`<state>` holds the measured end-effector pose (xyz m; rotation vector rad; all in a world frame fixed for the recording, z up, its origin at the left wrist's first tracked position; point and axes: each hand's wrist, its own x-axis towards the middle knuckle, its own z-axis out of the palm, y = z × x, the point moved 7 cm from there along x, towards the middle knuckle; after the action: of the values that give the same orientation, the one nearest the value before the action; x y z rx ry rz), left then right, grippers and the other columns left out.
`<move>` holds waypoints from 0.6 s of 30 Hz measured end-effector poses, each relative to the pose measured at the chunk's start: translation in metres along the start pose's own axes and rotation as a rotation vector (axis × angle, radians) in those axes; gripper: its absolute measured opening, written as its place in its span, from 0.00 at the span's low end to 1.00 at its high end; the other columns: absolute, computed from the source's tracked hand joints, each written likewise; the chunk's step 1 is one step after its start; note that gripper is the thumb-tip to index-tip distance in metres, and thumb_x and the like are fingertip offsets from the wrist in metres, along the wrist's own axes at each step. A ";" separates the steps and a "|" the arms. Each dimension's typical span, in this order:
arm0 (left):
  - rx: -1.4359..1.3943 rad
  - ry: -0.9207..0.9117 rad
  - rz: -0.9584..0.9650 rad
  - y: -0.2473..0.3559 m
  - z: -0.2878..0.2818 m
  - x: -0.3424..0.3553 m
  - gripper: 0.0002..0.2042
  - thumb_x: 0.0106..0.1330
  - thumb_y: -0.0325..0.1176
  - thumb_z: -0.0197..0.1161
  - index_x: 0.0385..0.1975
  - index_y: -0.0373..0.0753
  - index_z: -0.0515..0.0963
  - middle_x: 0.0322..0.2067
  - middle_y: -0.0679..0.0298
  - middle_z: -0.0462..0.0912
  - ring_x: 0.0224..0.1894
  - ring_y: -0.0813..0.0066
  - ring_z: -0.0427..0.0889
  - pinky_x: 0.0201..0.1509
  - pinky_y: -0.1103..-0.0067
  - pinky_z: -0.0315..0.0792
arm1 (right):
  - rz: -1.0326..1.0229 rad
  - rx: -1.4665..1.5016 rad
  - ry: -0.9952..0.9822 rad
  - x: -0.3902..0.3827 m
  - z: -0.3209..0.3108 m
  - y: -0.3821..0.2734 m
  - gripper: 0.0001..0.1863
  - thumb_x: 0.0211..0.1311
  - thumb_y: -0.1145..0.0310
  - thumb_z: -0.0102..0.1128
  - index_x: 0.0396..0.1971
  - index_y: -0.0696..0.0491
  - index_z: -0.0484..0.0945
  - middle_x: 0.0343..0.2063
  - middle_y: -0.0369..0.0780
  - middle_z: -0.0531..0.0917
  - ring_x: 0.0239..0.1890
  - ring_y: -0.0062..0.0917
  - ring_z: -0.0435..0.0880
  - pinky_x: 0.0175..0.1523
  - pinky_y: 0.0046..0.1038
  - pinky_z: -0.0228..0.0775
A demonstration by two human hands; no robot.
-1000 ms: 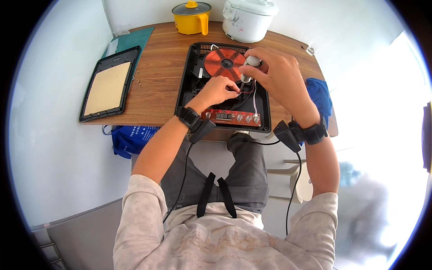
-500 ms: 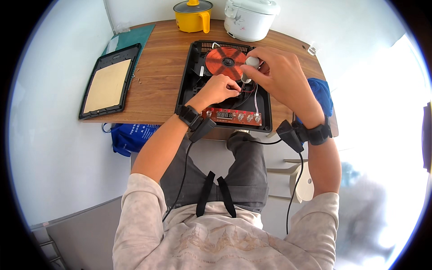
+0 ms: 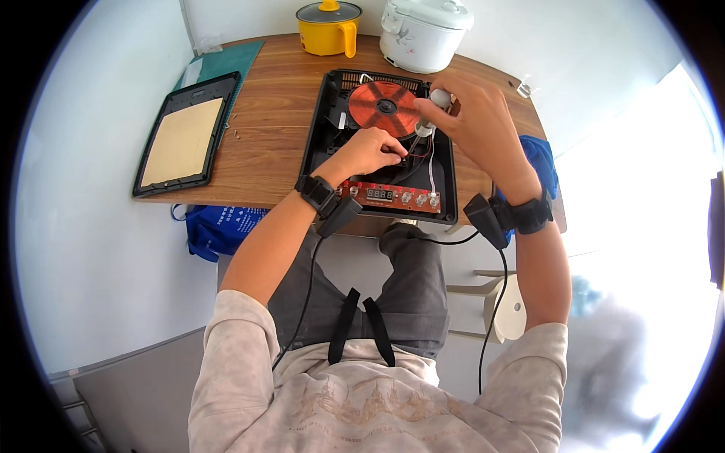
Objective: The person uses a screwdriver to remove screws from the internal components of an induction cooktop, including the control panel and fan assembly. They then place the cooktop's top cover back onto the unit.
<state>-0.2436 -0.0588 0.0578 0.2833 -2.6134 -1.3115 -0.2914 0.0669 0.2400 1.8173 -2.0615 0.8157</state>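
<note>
In front of me lies the open black base of an induction cooker [image 3: 316, 143], with a round copper coil [image 3: 370, 109] in its upper part. A red control board [image 3: 393, 198] with a small display and knobs runs along the near edge. My right hand [image 3: 479, 124] grips the pale handle of a screwdriver [image 3: 439, 98], its thin shaft slanting down to the left. Beside the shaft's lower end, my left hand [image 3: 368, 152] is closed in a pinch inside the base. What those fingertips hold is too small to make out. Thin red and white wires [image 3: 432, 170] run nearby.
At the left, a black-framed panel [image 3: 181, 143] with a beige sheet overlaps a green mat [image 3: 245, 57]. Small screws [image 3: 237, 134] lie beside it. A yellow pot [image 3: 325, 38] and white rice cooker [image 3: 424, 38] stand at the back. Blue bags [image 3: 223, 230] hang below the table.
My right hand and the screwdriver handle have shifted slightly to the right, and the handle now leans more. My left hand keeps its pinch at nearly the same spot.
</note>
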 end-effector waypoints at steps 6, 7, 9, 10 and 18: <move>-0.002 -0.004 -0.004 -0.001 0.000 -0.001 0.11 0.63 0.34 0.69 0.43 0.42 0.86 0.40 0.60 0.86 0.43 0.68 0.83 0.49 0.74 0.74 | -0.038 0.036 -0.016 -0.007 0.003 -0.007 0.15 0.60 0.64 0.65 0.43 0.57 0.80 0.32 0.46 0.83 0.33 0.43 0.82 0.40 0.38 0.74; 0.000 0.001 0.007 -0.001 -0.001 -0.001 0.11 0.63 0.33 0.69 0.44 0.42 0.86 0.40 0.60 0.86 0.43 0.68 0.83 0.49 0.74 0.74 | -0.021 0.032 -0.051 -0.009 0.004 -0.007 0.15 0.60 0.66 0.64 0.44 0.57 0.80 0.32 0.46 0.83 0.33 0.42 0.82 0.41 0.38 0.74; 0.004 0.010 0.028 0.001 -0.001 -0.002 0.11 0.63 0.33 0.69 0.44 0.42 0.86 0.40 0.60 0.86 0.43 0.68 0.83 0.49 0.75 0.74 | -0.004 0.095 -0.014 -0.012 0.000 -0.012 0.14 0.61 0.69 0.62 0.45 0.58 0.80 0.34 0.47 0.84 0.34 0.43 0.82 0.42 0.39 0.74; -0.001 -0.006 0.022 0.001 0.000 -0.002 0.11 0.63 0.33 0.69 0.44 0.41 0.85 0.40 0.60 0.86 0.44 0.68 0.83 0.50 0.75 0.74 | 0.005 0.127 0.004 -0.012 -0.002 -0.013 0.13 0.62 0.70 0.61 0.45 0.58 0.80 0.35 0.48 0.84 0.35 0.43 0.83 0.43 0.39 0.74; -0.045 -0.065 0.070 0.000 -0.004 -0.001 0.12 0.63 0.29 0.67 0.46 0.36 0.80 0.43 0.61 0.85 0.49 0.69 0.82 0.56 0.73 0.73 | -0.037 0.063 -0.069 -0.008 -0.008 -0.007 0.13 0.64 0.68 0.61 0.43 0.60 0.80 0.32 0.49 0.84 0.33 0.47 0.82 0.42 0.42 0.74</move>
<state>-0.2413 -0.0613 0.0600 0.1431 -2.6173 -1.3758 -0.2841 0.0772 0.2438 1.9367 -2.0597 0.8275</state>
